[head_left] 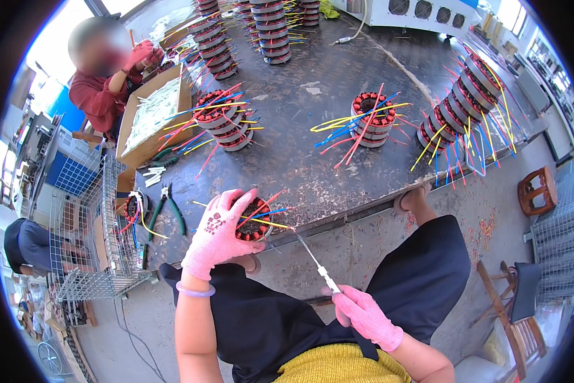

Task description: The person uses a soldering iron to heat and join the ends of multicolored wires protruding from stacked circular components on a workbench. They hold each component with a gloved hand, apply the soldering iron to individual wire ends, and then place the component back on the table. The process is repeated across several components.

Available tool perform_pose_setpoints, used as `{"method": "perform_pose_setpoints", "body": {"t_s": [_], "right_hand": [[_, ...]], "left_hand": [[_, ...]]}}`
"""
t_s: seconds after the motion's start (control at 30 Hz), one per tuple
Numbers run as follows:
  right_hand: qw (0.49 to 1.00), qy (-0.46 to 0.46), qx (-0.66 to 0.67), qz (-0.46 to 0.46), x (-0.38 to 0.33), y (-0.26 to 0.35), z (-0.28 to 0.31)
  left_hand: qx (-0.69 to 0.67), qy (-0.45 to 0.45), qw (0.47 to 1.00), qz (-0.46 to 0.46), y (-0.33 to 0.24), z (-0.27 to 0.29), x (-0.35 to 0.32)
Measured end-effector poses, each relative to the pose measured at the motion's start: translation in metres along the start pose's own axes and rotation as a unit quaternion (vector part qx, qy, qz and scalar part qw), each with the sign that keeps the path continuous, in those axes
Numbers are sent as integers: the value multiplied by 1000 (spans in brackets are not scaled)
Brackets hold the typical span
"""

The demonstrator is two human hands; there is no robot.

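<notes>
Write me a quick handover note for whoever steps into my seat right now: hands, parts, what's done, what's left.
Left hand, pink glove, grips a motor stator at the near edge of the metal table.
Right hand pinches a thin white sleeve running up toward the stator's coloured leads.
Green-handled pliers lie left of the stator.
Done: stacks of wired stators stand across the table.
Left: this stator in hand; how far its leads are sleeved cannot be told.

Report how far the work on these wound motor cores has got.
Done, it seems: stacks of cores with coloured leads on the table. In hand: the left hand steadies one core at the table edge while the right hand draws a white sleeve along its lead. What remains cannot be told.
</notes>
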State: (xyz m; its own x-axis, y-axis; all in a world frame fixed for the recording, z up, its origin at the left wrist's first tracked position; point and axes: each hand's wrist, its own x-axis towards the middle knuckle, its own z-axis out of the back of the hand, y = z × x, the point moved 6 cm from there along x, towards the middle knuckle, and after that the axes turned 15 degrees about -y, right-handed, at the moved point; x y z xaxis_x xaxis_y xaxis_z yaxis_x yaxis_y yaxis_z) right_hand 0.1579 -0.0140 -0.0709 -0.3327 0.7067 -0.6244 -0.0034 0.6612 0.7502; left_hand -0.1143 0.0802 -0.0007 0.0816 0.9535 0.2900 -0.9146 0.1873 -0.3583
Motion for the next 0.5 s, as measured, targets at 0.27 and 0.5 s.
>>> {"method": "perform_pose_setpoints", "body": {"t_s": [0.27, 0.5], "right_hand": [[998, -3, 54, -25, 3, -4, -1], [1000, -8, -4, 1, 3, -2, -1]], "left_hand": [[-3, -1, 1000, -14, 0, 3, 2], [-11, 10, 1000, 1, 2, 1, 2]]}}
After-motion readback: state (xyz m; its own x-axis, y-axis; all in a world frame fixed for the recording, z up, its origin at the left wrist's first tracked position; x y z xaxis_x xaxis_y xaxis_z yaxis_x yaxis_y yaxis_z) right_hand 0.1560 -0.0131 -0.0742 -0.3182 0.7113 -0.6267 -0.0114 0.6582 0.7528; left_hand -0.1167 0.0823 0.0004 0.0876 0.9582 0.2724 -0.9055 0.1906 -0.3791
